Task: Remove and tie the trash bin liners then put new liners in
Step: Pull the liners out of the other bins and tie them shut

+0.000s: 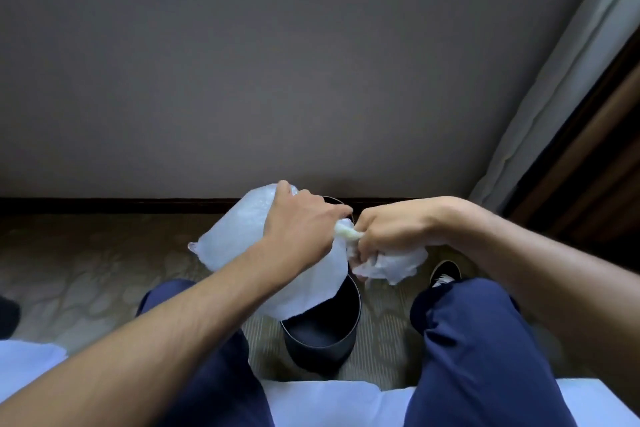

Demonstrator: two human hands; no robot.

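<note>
My left hand (304, 224) curls round the puffed white liner (239, 236) at its neck, in the middle of the frame. My right hand (394, 230) is fisted tight on the twisted end, with loose plastic spilling out below it. The liner hangs just above the dark round bin (322, 336), which stands on the patterned carpet (86, 270) between my knees, lower centre.
</note>
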